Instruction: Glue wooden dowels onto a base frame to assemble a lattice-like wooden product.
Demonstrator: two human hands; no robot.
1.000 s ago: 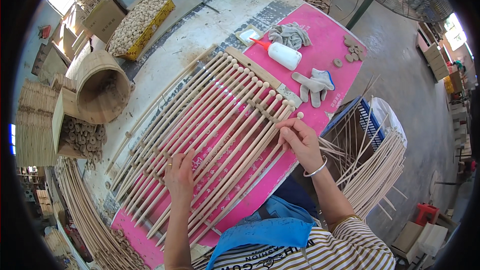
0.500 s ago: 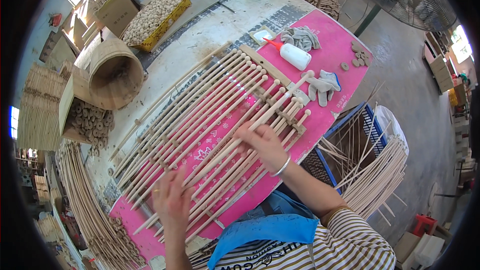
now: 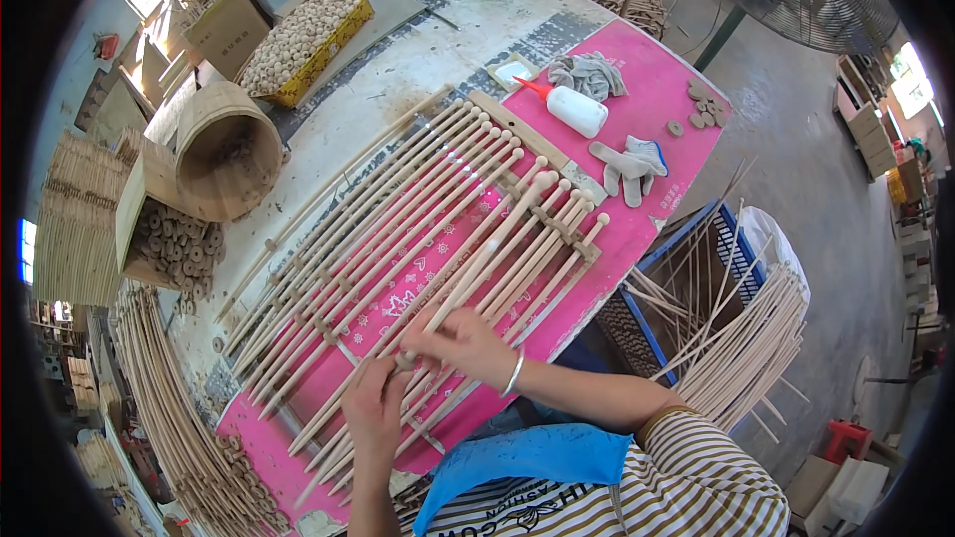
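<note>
Presumably for steadiness, a ball-ended rod (image 3: 485, 259) is pinched by the right hand (image 3: 458, 346), grip closed; the left hand's (image 3: 374, 406) hold is obscured.

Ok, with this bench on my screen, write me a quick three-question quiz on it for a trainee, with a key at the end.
1. On which wrist is the bracelet?
2. True or false: the white bottle stands upright.
3. What fills the yellow box? A) cloth gloves B) wooden balls C) wooden rings

Key:
1. The right; the right hand holds a stick.
2. False; the white bottle lies on its side on the pink sheet.
3. B
</note>
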